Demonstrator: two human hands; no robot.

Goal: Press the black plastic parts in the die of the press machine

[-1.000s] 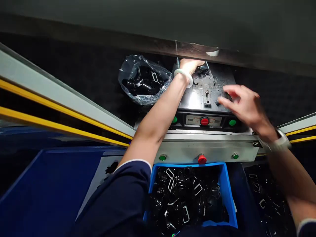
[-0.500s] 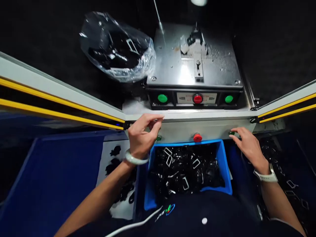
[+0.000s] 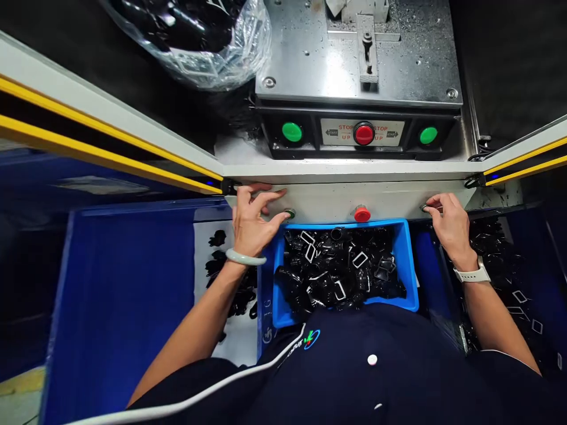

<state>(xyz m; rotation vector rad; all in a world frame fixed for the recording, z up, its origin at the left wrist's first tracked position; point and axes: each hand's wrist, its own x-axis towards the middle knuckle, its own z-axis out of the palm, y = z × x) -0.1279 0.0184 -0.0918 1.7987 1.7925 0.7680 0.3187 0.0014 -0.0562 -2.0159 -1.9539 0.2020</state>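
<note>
Both hands low at the front of the machine, right on the pale metal housing; left hand (image 3: 252, 221) open, fingers spread, resting at a small green button (image 3: 289, 213); right hand (image 3: 452, 227) open too, fingers curved over a matching button (image 3: 425, 208); a red button (image 3: 362, 213) midway between them; nothing gripped by either hand! Directly below, a blue bin (image 3: 401, 248) well filled with black pieces (image 3: 332, 277) fitted with white frames; more of those pieces in a clear plastic bag (image 3: 239, 65) at upper left, just beside the steel plate (image 3: 416, 59); another batch in a dark bin (image 3: 491, 248) at lower right; a few more on a white sheet (image 3: 230, 336) left of the blue bin; big piles on all sides, and plenty of pieces in every container by the look of it.
</note>
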